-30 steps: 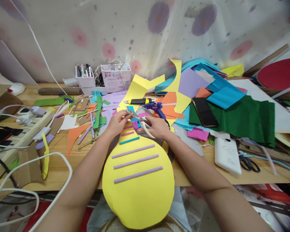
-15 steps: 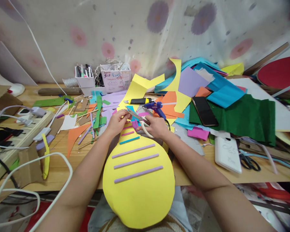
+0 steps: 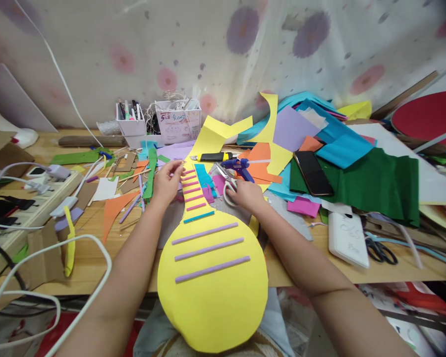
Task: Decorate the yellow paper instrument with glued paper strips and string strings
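Observation:
A yellow guitar-shaped foam cutout (image 3: 211, 297) lies across the table's front edge, its round body towards me. Three purple strips (image 3: 208, 245) cross the body, a teal strip (image 3: 198, 216) sits above them, and short pink strips (image 3: 193, 191) run up the narrow neck. My left hand (image 3: 166, 182) rests at the neck's left edge, fingers stretched out towards the upper pink strips. My right hand (image 3: 247, 194) is closed round the white handles of a pair of scissors (image 3: 225, 179), held low just right of the neck with the blades pointing up-left.
A blue glue gun (image 3: 241, 167) and a yellow-black utility knife (image 3: 211, 156) lie behind the hands. Coloured paper, green felt (image 3: 379, 183), a phone (image 3: 312, 172), a white box (image 3: 347, 238) and black scissors (image 3: 381, 250) crowd the right. Power strip (image 3: 22, 213), cables and scraps fill the left.
The hands have drawn apart. The scissors went from over the neck down to its right side. My left hand slid left and opened along the neck's edge, uncovering the pink strips.

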### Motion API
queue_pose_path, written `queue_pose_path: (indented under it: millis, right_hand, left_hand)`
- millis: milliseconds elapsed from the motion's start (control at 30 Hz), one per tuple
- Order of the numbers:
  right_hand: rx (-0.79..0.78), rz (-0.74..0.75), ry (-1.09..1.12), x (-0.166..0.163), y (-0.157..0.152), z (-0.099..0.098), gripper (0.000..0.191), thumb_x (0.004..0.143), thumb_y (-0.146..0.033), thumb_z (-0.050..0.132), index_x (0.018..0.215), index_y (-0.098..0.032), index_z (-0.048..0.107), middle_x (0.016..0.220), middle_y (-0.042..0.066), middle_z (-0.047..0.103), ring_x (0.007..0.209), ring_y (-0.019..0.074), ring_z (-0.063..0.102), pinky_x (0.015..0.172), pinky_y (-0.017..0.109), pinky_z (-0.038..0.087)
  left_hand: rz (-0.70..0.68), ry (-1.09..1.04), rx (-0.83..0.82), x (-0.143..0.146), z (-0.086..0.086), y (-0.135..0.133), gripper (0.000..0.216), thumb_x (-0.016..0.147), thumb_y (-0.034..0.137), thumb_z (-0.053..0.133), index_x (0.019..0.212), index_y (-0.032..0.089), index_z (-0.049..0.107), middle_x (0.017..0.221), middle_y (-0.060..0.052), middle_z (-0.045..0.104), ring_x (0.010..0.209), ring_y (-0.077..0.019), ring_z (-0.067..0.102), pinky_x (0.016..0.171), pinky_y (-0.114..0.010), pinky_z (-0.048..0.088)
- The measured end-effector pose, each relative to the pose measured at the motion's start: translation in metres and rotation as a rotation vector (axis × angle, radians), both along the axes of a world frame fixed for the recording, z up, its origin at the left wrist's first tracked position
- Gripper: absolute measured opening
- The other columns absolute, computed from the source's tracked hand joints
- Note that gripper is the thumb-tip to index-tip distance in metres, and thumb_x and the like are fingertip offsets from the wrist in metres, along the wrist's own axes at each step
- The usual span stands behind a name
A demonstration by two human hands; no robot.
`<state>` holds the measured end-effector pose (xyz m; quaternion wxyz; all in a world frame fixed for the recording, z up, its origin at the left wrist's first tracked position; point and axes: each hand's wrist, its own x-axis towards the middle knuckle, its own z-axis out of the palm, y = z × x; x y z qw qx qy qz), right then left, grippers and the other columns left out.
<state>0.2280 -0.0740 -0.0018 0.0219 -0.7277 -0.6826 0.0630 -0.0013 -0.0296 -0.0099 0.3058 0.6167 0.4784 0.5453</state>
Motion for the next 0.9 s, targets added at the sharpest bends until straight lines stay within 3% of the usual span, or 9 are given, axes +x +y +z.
queue_pose_path:
  millis: [133,400,500,633,767,833,900]
  right_hand:
    - [0.01,0.01,-0.064,-0.001,0.001,0.005,0.041,0.083,-0.046,0.048,0.1,-0.01,0.06,0.095,0.018,0.067,0.088,0.0294,0.064,0.068,0.033,0.044]
    - [-0.018,0.033,-0.139,-0.004,-0.002,0.014,0.039,0.081,-0.044,0.053,0.098,-0.011,0.063,0.092,0.02,0.067,0.087,0.0295,0.064,0.067,0.034,0.044]
    - [-0.021,0.049,-0.153,-0.006,0.001,0.023,0.036,0.081,-0.043,0.055,0.101,-0.014,0.063,0.092,0.018,0.068,0.089,0.0283,0.063,0.069,0.033,0.042]
    - [0.092,0.142,-0.017,-0.015,0.012,0.044,0.029,0.084,-0.043,0.052,0.095,-0.019,0.064,0.092,0.01,0.069,0.086,0.0227,0.061,0.067,0.029,0.039]
    - [0.154,0.298,0.219,-0.03,0.025,0.051,0.024,0.085,-0.039,0.051,0.097,-0.022,0.064,0.092,0.003,0.069,0.082,0.0166,0.06,0.066,0.024,0.038]
    - [0.145,0.458,0.313,-0.037,0.028,0.045,0.027,0.085,-0.038,0.052,0.105,-0.023,0.063,0.092,0.002,0.067,0.083,0.015,0.059,0.068,0.023,0.038]
    - [0.122,0.653,0.355,-0.043,0.028,0.035,0.033,0.086,-0.039,0.052,0.113,-0.025,0.061,0.096,0.003,0.063,0.087,0.015,0.057,0.073,0.024,0.039]
  left_hand:
    - [0.101,-0.091,-0.019,-0.008,0.002,0.005,0.026,0.078,0.029,0.056,0.1,0.017,0.061,0.077,-0.002,0.062,0.061,-0.01,0.06,0.056,-0.021,0.051]
    - [0.151,-0.14,-0.066,-0.013,0.003,0.007,0.016,0.077,0.026,0.056,0.091,0.019,0.055,0.075,0.0,0.059,0.061,-0.0093,0.059,0.052,-0.019,0.05]
    - [0.216,-0.204,-0.054,-0.021,0.005,0.011,0.017,0.077,0.028,0.056,0.091,0.02,0.052,0.077,0.0,0.058,0.061,-0.0091,0.059,0.052,-0.018,0.049]
    - [0.255,-0.235,-0.064,-0.032,0.001,0.018,0.018,0.078,0.028,0.054,0.093,0.022,0.049,0.078,0.0,0.058,0.062,-0.0105,0.06,0.052,-0.02,0.049]
    - [0.37,0.051,-0.185,-0.04,-0.01,0.024,0.01,0.078,0.025,0.052,0.087,0.021,0.051,0.078,-0.004,0.061,0.074,-0.0182,0.061,0.065,-0.03,0.049]
    - [0.422,0.257,-0.283,-0.041,-0.013,0.025,0.007,0.077,0.025,0.053,0.082,0.021,0.052,0.082,-0.008,0.063,0.084,-0.0242,0.061,0.074,-0.037,0.047]
    - [0.384,0.437,-0.339,-0.039,-0.014,0.024,0.011,0.076,0.031,0.055,0.08,0.021,0.054,0.087,-0.011,0.065,0.089,-0.0293,0.061,0.078,-0.042,0.045]
